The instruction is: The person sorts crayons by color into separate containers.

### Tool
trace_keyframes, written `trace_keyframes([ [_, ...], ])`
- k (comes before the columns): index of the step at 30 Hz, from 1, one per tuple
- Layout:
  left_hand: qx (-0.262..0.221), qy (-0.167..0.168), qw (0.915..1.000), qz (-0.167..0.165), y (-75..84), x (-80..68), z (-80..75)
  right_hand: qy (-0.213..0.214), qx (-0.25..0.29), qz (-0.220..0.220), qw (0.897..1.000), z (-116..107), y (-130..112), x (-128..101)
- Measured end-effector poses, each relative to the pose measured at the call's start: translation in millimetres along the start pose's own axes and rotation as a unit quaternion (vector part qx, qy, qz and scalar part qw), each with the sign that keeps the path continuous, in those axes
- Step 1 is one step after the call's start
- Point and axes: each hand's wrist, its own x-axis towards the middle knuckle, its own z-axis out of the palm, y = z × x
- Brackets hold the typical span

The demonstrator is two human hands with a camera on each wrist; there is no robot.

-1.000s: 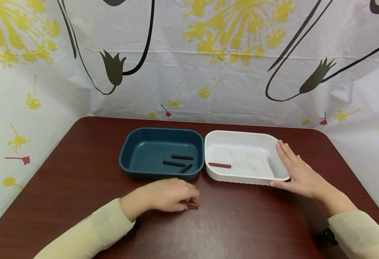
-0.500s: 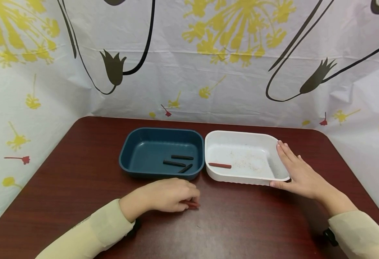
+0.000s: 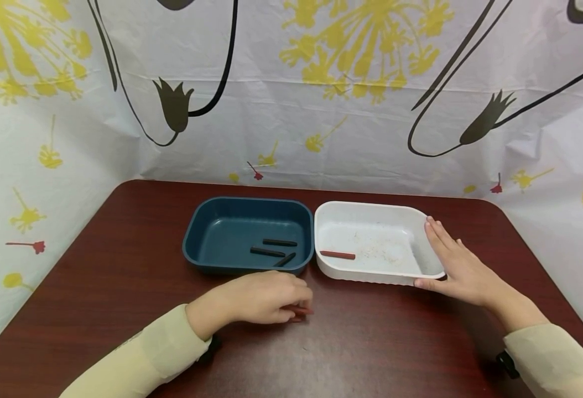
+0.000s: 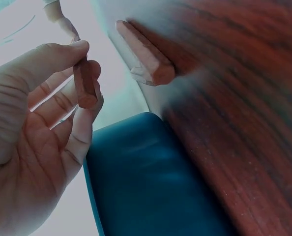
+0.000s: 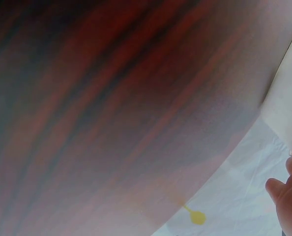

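Note:
My left hand (image 3: 296, 308) is on the dark red table (image 3: 122, 276) just in front of the blue tray (image 3: 196, 243) and pinches a short red-brown stick (image 3: 305, 311). The left wrist view shows that stick (image 4: 84, 83) held between thumb and fingers of the left hand (image 4: 84, 61), while a second red-brown stick (image 4: 145, 60) lies on the wood beside it. Three dark sticks (image 3: 267, 251) lie in the blue tray. One red-brown stick (image 3: 338, 255) lies in the white tray (image 3: 371, 209). My right hand (image 3: 451, 260) rests with straight fingers against the white tray's right rim.
The two trays stand side by side at the table's middle. A white sheet with yellow flowers and black stems (image 3: 291, 110) hangs close behind and at both sides. The right wrist view shows mostly blurred tabletop (image 5: 111, 108) and a few fingertips (image 5: 286, 194).
My left hand has shifted slightly to the right and up with the red-brown stick in its fingertips. The right hand and both trays have stayed put.

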Motion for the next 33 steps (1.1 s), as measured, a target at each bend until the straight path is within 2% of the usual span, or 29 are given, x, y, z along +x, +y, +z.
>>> trace_keyframes([
  [12,0.011,0.009,0.9997,0.019,5.6,15.6,-9.5,-0.001,0.003,0.001,1.0,2.1,-0.1,0.3],
  [19,0.03,0.031,0.9988,0.022,6.6,22.5,-17.2,0.001,0.002,-0.003,1.0,0.6,0.1,0.0],
  [33,0.016,0.063,0.9976,0.025,3.2,33.8,-28.9,-0.001,0.001,-0.001,1.0,0.0,-0.1,0.1],
])
